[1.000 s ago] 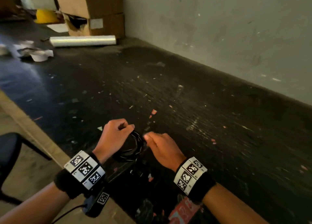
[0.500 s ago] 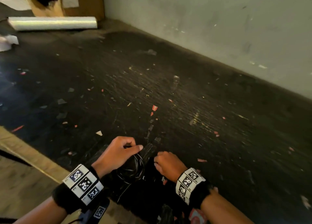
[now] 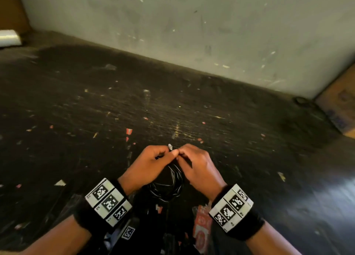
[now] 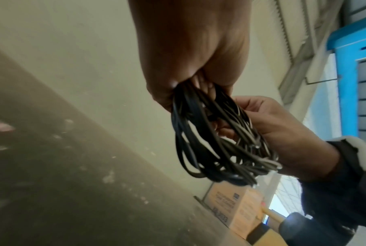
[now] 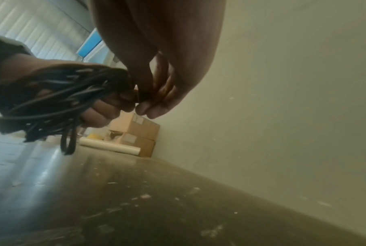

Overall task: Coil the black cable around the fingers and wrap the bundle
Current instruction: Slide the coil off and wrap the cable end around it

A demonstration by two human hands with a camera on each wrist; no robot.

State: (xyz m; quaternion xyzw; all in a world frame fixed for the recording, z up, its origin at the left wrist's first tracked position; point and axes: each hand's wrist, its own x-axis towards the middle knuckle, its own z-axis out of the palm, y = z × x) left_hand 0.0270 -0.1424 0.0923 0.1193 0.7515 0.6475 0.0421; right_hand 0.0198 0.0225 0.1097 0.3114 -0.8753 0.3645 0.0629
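Here the left hand [image 3: 148,164] grips the coiled black cable [image 3: 169,185]; the right hand [image 3: 197,165], at three o'clock, pinches its end, a pinch only the right wrist view shows.

A big dark table [image 3: 192,108] has small bits of paper scattered on it. Behind it stands a pale wall [image 3: 192,24]. Far to the left lies a white roll [image 3: 8,37] by brown boxes [image 5: 136,131]. Another brown box [image 3: 340,108] sits on the right.
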